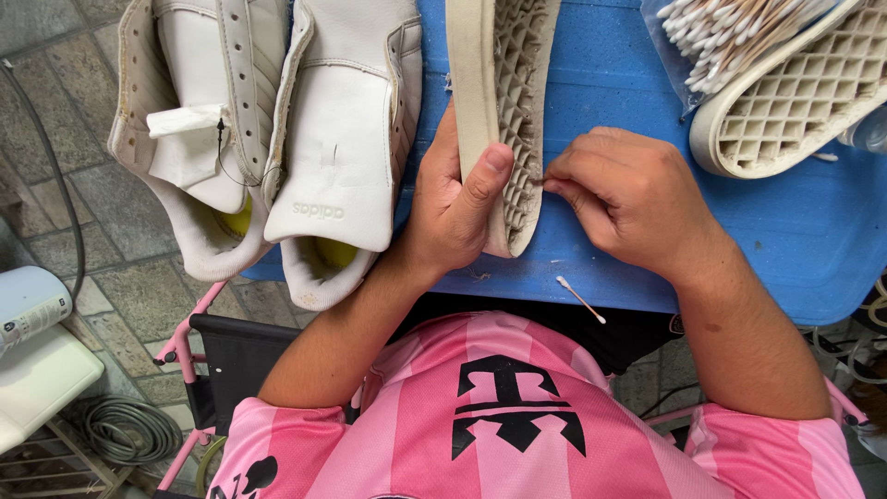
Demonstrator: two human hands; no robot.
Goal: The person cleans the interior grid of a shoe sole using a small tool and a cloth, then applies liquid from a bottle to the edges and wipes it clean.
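The left hand (453, 208) clamps the detached sole (504, 111) on edge at the blue table's (795, 231) near side, exposing its grid; the right hand (628, 199) pinches narrowly against that grid, contents hidden.

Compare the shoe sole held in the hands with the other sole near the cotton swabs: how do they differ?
The held sole stands on its edge, gripped by the left hand, with the right hand pinching at its grid; the other sole lies flat, grid up, untouched, partly under the cotton swabs bag. Both are cream with honeycomb grids, on the blue table.
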